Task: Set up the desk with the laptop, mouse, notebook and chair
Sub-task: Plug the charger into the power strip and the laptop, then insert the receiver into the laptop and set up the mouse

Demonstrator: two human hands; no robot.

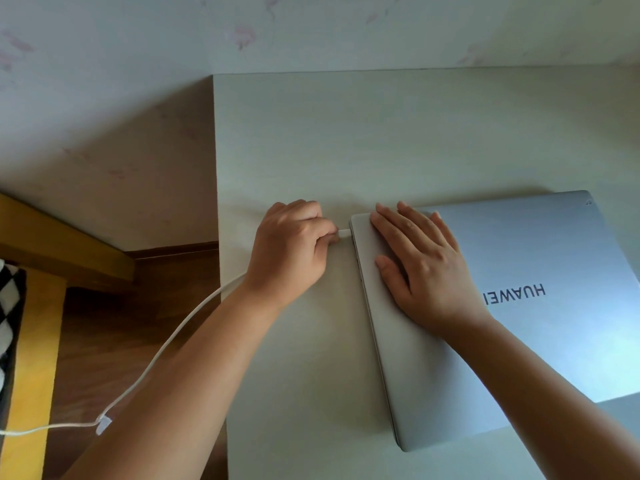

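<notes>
Head view, looking down: the laptop [512, 320] lies closed on the desk [294, 140], silver lid up, sitting toward the desk's right side and turned a little askew to its edges, with the near corner reaching almost to the front edge. The brand lettering on the lid reads upside down from here. Right hand [420, 268] lies flat on the lid near the laptop's left edge, fingers straight and spread, palm pressing down, thumb pointing toward that edge. Left hand [294, 244] is curled, fingertips pinching a small white plug [344, 232] right at the laptop's left side; the plug tip touches that edge near the far corner, though whether it is seated in the port I cannot tell. From under the left wrist a white cable [166, 344] runs off the desk's left edge, sags over the brown wooden floor [104, 341], carries a small white tie [103, 423] and leaves the picture at lower left. Further left stands yellow wooden furniture [38, 341] with a black-and-white checked cloth [8, 323] at the edge. Behind the desk, pale wallpaper [138, 46] with faint pink flowers.
</notes>
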